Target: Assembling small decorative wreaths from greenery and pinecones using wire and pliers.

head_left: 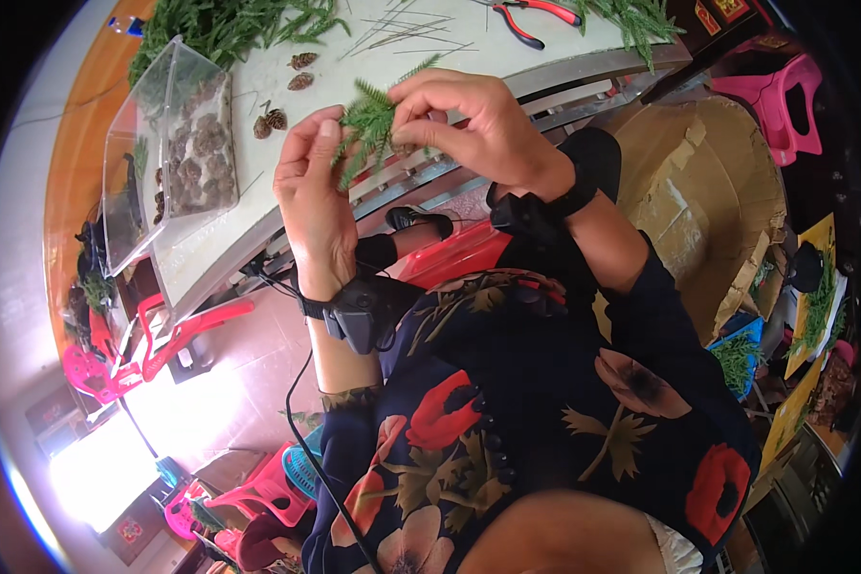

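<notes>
A small green pine sprig (pixel 368 120), with the look of an artificial one, is held up between my two hands at the table's front edge. My left hand (pixel 316 182) grips its left side between thumb and fingers. On the other side my right hand (pixel 488 124) is closed in a pinch at the sprig's stem. Something small and brown shows under the right fingertips, too hidden to name. Past the left hand, loose brown pine cones (pixel 299 81) lie on the white table (pixel 258 163). Thin wires (pixel 407 36) are scattered farther back, beside red-handled pliers (pixel 518 24).
A clear plastic box (pixel 129 191) with pine cones inside stands at the table's left. Piles of green sprigs (pixel 201 33) lie at the back left and back right. To my right are a large cardboard box (pixel 674 201) and a pink stool (pixel 784 105). A red chair (pixel 196 330) stands lower left.
</notes>
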Demonstrator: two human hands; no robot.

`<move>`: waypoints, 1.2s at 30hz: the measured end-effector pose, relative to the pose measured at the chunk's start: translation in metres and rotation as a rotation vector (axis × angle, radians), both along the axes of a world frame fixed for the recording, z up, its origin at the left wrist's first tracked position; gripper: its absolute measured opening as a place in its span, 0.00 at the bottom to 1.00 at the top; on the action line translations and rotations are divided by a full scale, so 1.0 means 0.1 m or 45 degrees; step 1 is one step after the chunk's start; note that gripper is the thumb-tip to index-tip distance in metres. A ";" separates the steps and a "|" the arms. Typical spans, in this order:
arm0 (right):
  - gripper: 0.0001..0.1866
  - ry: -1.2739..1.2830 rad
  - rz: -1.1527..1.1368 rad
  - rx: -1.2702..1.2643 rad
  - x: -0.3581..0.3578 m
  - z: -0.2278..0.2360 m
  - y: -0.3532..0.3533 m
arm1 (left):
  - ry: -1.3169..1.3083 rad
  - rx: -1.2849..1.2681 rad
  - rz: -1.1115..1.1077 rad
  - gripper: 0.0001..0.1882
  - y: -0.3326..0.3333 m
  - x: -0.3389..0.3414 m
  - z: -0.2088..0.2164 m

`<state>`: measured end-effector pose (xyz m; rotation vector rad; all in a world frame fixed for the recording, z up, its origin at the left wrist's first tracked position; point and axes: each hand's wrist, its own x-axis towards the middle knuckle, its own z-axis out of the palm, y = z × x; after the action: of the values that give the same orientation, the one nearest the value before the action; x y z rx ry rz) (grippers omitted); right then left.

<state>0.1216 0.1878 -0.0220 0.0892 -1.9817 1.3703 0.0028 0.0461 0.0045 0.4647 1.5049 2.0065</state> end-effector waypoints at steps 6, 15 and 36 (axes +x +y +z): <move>0.07 -0.395 0.208 -0.844 0.04 0.07 0.05 | 0.675 -0.201 -0.021 0.09 -0.02 0.03 -0.01; 0.10 -0.418 0.356 -1.261 0.02 -0.13 0.04 | 0.790 -0.348 -0.146 0.08 -0.04 0.00 -0.09; 0.03 -0.006 -0.107 -0.046 0.16 0.22 -0.16 | 0.104 -0.075 -0.001 0.09 -0.05 -0.16 -0.09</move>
<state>0.1372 0.1722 -0.0003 -0.0137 -1.9411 1.3530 -0.0131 0.0411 -0.0049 0.5285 1.6083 1.9580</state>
